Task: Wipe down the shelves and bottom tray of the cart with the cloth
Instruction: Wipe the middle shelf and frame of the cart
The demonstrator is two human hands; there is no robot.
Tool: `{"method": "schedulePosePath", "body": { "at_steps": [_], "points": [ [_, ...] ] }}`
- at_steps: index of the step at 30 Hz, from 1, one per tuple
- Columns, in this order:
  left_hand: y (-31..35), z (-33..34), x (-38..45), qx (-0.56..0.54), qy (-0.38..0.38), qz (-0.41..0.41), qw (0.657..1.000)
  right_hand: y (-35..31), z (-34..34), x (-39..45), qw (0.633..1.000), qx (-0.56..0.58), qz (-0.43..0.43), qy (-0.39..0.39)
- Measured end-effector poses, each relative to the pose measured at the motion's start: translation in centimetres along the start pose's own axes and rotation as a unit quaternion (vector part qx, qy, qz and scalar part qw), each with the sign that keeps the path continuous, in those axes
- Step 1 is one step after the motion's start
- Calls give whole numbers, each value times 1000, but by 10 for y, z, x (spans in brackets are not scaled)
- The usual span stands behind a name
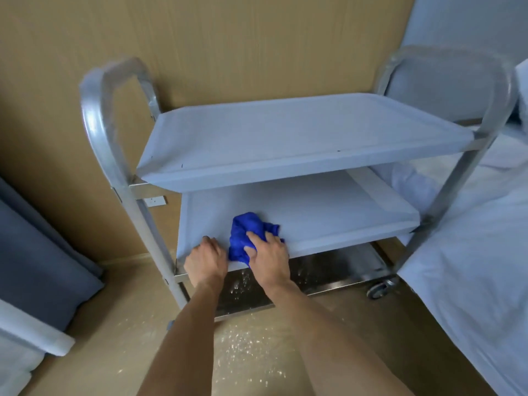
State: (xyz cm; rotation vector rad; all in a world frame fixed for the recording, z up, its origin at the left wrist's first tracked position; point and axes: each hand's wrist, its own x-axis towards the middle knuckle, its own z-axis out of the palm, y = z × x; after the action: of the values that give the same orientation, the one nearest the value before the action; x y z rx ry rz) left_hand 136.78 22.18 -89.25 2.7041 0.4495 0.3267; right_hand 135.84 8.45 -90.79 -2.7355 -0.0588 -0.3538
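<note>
A metal cart stands before me with a top shelf, a middle shelf and a shiny bottom tray speckled with white crumbs. A crumpled blue cloth lies on the front left of the middle shelf. My right hand presses down on the cloth, its fingers spread and curled into the fabric. Just left of the cloth, my left hand grips the front rim of the middle shelf.
A bed with white sheets stands close against the cart's right side. A grey curtain hangs at the left. White crumbs are scattered on the floor in front of the cart. A tan wall lies behind it.
</note>
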Motion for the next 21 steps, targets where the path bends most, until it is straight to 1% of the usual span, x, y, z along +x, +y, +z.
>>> {"method": "schedulePosePath", "body": {
  "at_steps": [2, 3, 5, 7, 9, 10, 11, 12, 14, 16, 17, 21],
  "points": [
    [5, -17, -14, -1, -77, 3, 997, -3, -15, -8, 998, -5, 21, -61],
    [9, -27, -22, -21, -109, -9, 994, -7, -26, -14, 995, -3, 38, -91],
    [14, -52, -42, -57, -181, -45, 981, -16, -52, -29, 985, 45, 86, -143],
    [20, -75, -66, -90, -262, -89, 957, -22, -80, -48, 960, 135, 162, -182],
    [28, -102, -86, -181, -311, -173, 917, -31, -113, -63, 921, 218, 250, -204],
    [29, -111, -92, -213, -312, -197, 904, -37, -131, -69, 898, 255, 294, -205],
    [36, -126, -98, -227, -317, -203, 898, -44, -150, -75, 875, 286, 335, -200],
    [46, -152, -102, -221, -327, -202, 897, -54, -171, -78, 856, 306, 372, -189],
    [71, -228, -100, -183, -336, -188, 905, -75, -217, -80, 837, 316, 418, -160],
    [86, -295, -86, -139, -304, -179, 925, -100, -266, -73, 835, 307, 432, -150],
    [90, -322, -78, -124, -293, -185, 930, -113, -289, -68, 837, 301, 431, -152],
    [97, -418, -49, -90, -276, -205, 935, -158, -362, -52, 862, 238, 403, -195]
  ]
}}
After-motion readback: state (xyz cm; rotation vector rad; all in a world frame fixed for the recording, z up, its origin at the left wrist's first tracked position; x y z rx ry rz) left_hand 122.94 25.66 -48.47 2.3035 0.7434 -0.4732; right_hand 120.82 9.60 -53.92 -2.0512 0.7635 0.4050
